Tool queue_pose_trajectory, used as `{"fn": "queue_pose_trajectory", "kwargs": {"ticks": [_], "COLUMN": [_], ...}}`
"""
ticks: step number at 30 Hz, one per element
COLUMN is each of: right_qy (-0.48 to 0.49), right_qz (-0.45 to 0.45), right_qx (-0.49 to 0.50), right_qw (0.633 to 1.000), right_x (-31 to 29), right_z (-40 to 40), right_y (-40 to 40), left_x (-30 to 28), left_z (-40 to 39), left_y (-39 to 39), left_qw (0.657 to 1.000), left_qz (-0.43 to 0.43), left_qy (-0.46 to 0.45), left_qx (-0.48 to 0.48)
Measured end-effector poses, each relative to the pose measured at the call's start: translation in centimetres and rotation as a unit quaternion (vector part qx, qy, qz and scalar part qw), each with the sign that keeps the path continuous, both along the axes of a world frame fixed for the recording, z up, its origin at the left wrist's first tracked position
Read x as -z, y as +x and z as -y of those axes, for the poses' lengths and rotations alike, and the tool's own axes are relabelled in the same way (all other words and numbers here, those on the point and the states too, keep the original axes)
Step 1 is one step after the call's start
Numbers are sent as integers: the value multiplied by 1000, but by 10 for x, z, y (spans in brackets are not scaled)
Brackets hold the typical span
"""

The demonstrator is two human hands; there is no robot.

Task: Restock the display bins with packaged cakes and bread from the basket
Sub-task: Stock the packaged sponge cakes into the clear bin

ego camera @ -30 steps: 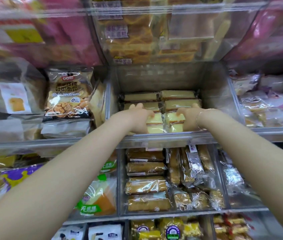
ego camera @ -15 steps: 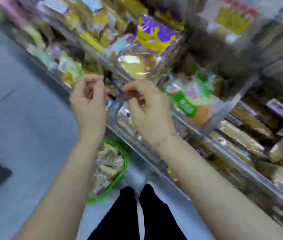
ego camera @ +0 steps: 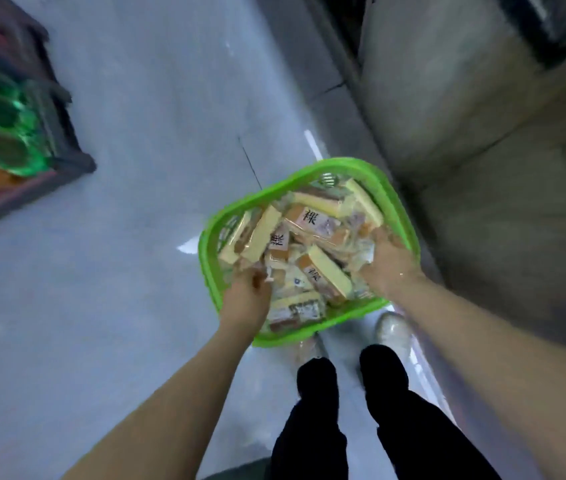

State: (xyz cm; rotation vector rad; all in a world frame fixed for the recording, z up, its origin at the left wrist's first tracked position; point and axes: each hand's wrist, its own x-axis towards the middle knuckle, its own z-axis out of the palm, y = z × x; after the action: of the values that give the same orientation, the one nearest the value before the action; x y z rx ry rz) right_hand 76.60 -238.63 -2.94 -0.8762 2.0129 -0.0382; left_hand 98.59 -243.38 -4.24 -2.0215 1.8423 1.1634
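Whole shot is motion-smeared, so not much is readable. The left hand (ego camera: 245, 296) is down among the packaged cakes (ego camera: 312, 244) in the green basket (ego camera: 399, 216), fingertips buried, so can't tell if it's actually gripping a pack. Same with the right hand (ego camera: 390, 259) at the basket's right side: fingers vanish under the wrappers. Labels on the packs are too blurry to read. The basket's bottom is hidden under the pile. The rack (ego camera: 15, 133) at the upper left is cut off by the frame edge, its green goods just streaks. Both forearms run off the bottom edge.
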Motion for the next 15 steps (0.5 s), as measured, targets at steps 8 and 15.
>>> {"fn": "queue_pose_trajectory", "kwargs": {"ticks": [8,15], "right_qy": [-171,-157], "right_qz": [-152,35], "right_qx": [-80,291], "right_qw": [970,943], "right_x": [94,85], "right_z": [4,52], "right_y": [9,24], "left_x": [79,82], "left_z": [31,63], "left_y": [-7,-18], "left_qw": [954,970], "left_qz": [74,160], "left_qy": [-282,-146], "left_qx": [63,111]}}
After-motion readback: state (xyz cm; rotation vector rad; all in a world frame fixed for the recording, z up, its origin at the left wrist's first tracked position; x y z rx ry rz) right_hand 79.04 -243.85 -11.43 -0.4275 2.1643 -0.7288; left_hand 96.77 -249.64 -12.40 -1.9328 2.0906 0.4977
